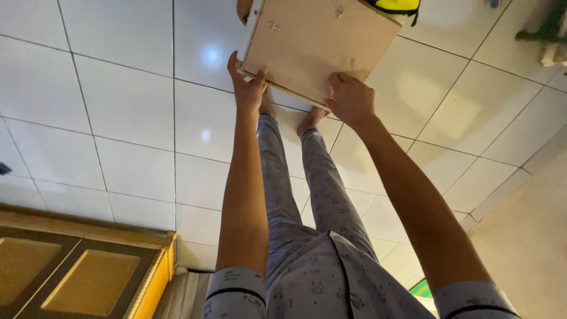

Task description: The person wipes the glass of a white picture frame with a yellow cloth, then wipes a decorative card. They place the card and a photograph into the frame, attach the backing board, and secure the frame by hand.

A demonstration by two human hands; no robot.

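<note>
Patterned trousers [313, 236] nearest; beyond, my left hand [248, 85] and right hand [351, 100] both grasp a wooden board's [319, 41] lower edge: stiff, probably light, best gripped by edges.

A floor [118, 106] of large glossy white tiles with thin dark seams fills the picture, with soft glints of lamp light towards twelve o'clock. Two bare feet [310, 118] stand on it just above the centre, close together, toes pointing towards twelve o'clock; at seven o'clock a yellow-edged wooden cabinet [82, 272] with brown panels meets the tiles, and at nine o'clock a small dark thing [3, 169] lies at the very edge, too cut off to tell what it is. At two o'clock, green furniture legs [546, 29] rest on the tiles in the far corner.
</note>
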